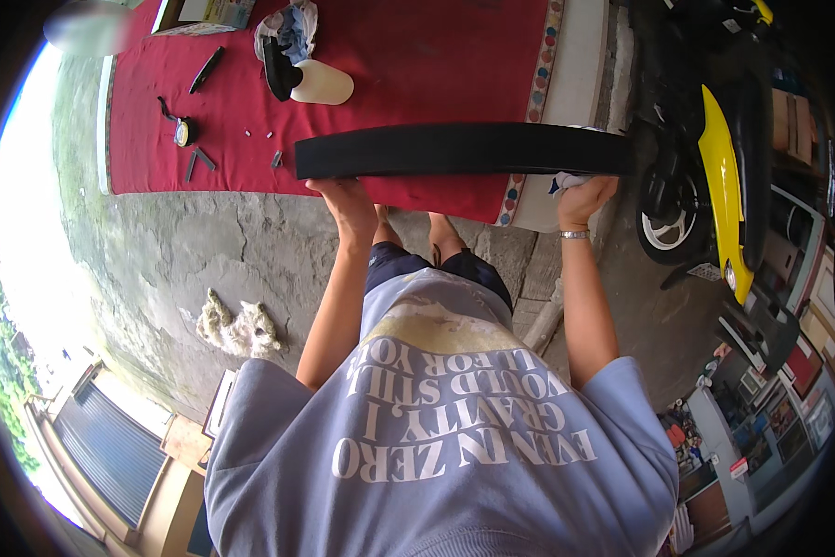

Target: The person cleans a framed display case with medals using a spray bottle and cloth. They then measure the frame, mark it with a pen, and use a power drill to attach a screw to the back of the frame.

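Observation:
A long black panel (pixel 454 151), slightly bowed in this view, stretches between my two hands above the near edge of a table with a red cloth (pixel 417 65). My left hand (pixel 345 206) grips its left end from below, fingers partly hidden behind it. At the other end my right hand (pixel 586 199) holds the panel, with a bit of whitish-blue cloth (pixel 564 182) showing beside the fingers. Beyond the panel lies a white spray bottle (pixel 324 83) with a black head, next to a crumpled white and blue cloth (pixel 298 32).
On the table's left side are a black pen-like tool (pixel 207 70), a yellow tape measure (pixel 184 132), dark strips (pixel 200 161) and small bits. A fluffy white dog (pixel 238 328) lies on the concrete floor. At right stands a yellow and black motorbike (pixel 719 186).

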Available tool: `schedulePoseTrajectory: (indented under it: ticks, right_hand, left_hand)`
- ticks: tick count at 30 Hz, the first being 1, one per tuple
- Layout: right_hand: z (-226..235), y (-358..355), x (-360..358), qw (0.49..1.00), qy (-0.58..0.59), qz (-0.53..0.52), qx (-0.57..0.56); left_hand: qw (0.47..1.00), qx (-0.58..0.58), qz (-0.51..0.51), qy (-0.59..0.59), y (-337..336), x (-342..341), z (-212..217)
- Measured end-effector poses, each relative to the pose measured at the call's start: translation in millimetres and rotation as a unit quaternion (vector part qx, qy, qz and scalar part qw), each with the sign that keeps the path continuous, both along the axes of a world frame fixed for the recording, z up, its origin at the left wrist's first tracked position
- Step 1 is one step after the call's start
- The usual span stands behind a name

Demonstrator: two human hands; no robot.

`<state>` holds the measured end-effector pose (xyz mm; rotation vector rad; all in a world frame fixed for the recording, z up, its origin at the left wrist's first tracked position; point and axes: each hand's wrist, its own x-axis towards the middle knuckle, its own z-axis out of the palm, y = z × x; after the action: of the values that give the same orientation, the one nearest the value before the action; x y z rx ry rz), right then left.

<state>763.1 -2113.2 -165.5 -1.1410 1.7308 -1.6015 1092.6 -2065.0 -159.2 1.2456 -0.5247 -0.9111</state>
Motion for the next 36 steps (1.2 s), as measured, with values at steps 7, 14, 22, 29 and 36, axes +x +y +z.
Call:
schedulePoseTrajectory:
  ticks: [7, 14, 22, 29, 36]
  right_hand:
    - [5.0, 6.3, -17.5, 0.997, 0.048, 0.019, 0.05]
    - [-8.0, 73.7, 9.3, 0.947, -0.004, -0.308, 0.088]
    - [-51.5, 84.2, 189.0, 0.897, 0.369, 0.235, 0.062]
    - [-81.5, 103.5, 222.8, 0.821, 0.522, 0.23, 0.019]
    - [-40.0, 84.1, 181.0, 0.793, 0.544, 0.266, 0.064]
  left_hand:
    - [0.997, -0.04, 0.004, -0.068, -1.7, 5.6, -9.8]
    - [0.974, -0.08, 0.003, -0.214, -44.0, 10.6, 24.1]
    - [0.961, -0.065, 0.027, -0.268, -54.2, 11.6, 15.1]
    - [0.963, -0.075, 0.006, -0.259, -56.6, 14.5, 17.4]
    - [0.958, -0.128, -0.038, -0.255, -61.0, 17.5, 18.4]
